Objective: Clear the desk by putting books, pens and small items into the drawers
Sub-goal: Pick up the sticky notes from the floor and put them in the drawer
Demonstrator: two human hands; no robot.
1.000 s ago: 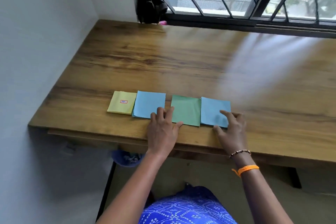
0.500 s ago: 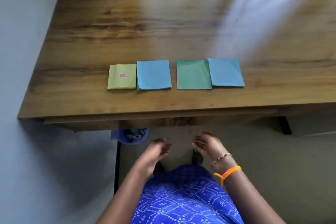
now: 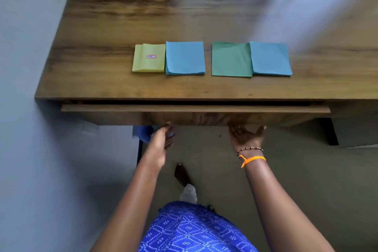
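yellow pad (image 3: pixel 149 58), two blue pads (image 3: pixel 185 57), green pad (image 3: pixel 231 59) in a row on desk (image 3: pixel 184 6)

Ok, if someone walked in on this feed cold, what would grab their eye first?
Probably the row of four flat items near the desk's front edge: a yellow booklet, a blue one, then after a gap a green one partly overlapped by another blue one. Next, both hands at the underside of the drawer front, left hand and right hand, with a dark slit showing above the front.

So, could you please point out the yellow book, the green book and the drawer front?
yellow book (image 3: pixel 149 58): head view, cover centre.
green book (image 3: pixel 231 59): head view, cover centre.
drawer front (image 3: pixel 194 108): head view, top edge.
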